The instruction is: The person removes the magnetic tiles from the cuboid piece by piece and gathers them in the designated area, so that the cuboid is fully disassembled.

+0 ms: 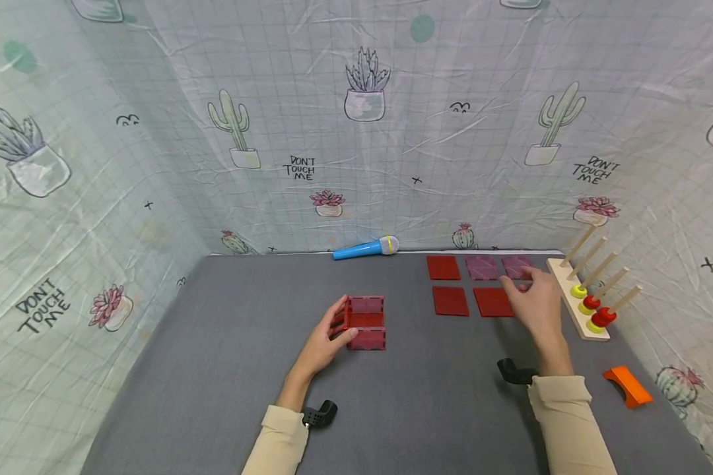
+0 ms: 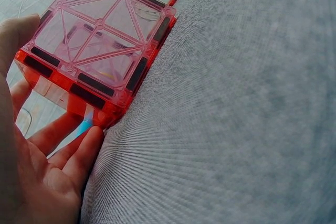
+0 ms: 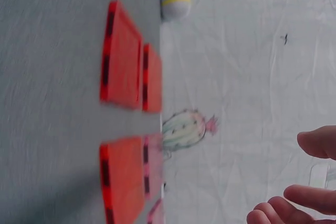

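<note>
My left hand (image 1: 323, 336) holds the left side of a small open box of see-through red and pink magnetic tiles (image 1: 366, 339) on the grey table. Its thumb lies against the near pink tile, and its other fingers reach along the left wall, as the left wrist view also shows. Over at the right, my right hand (image 1: 537, 297) hovers above loose flat tiles, thumb and fingers apart and nothing between them. Below and beside it lie a red tile (image 1: 492, 303) and a pink tile (image 1: 515, 265), which the hand partly covers.
More tiles lie left of that hand: two red ones, including a front one (image 1: 450, 301), and a pink one (image 1: 482, 268). A toy microphone (image 1: 365, 248) rests at the back edge. At right stand a peg board (image 1: 576, 297) with rings and an orange arch block (image 1: 628, 386).
</note>
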The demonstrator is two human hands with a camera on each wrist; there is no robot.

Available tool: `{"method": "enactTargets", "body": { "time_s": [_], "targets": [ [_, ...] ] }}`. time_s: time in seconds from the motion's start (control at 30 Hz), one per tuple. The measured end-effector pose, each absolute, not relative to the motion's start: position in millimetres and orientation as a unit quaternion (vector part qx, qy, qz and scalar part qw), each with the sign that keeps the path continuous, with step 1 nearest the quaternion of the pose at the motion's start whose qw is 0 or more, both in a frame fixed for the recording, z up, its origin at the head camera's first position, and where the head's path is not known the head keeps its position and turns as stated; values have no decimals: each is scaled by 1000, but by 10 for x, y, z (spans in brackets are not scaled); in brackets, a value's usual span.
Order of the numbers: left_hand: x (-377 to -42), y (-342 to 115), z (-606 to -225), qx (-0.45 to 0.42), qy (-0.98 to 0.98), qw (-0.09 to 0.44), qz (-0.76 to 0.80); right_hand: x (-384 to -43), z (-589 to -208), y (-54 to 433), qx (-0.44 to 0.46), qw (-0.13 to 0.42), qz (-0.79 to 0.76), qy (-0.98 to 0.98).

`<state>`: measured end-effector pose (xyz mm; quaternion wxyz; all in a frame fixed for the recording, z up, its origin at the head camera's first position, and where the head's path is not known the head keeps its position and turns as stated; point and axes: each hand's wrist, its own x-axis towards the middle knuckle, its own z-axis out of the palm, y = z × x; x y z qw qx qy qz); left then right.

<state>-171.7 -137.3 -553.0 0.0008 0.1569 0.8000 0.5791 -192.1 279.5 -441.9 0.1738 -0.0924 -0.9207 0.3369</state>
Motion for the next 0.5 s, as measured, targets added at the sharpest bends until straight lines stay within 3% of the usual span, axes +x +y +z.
{"method": "enactTargets", "body": {
  "time_s": [0.5],
  "targets": [
    [-1561, -1328, -5180, 163, 795, 6, 585, -1898, -4501, 2267, -43, 163, 389, -906]
  ]
}}
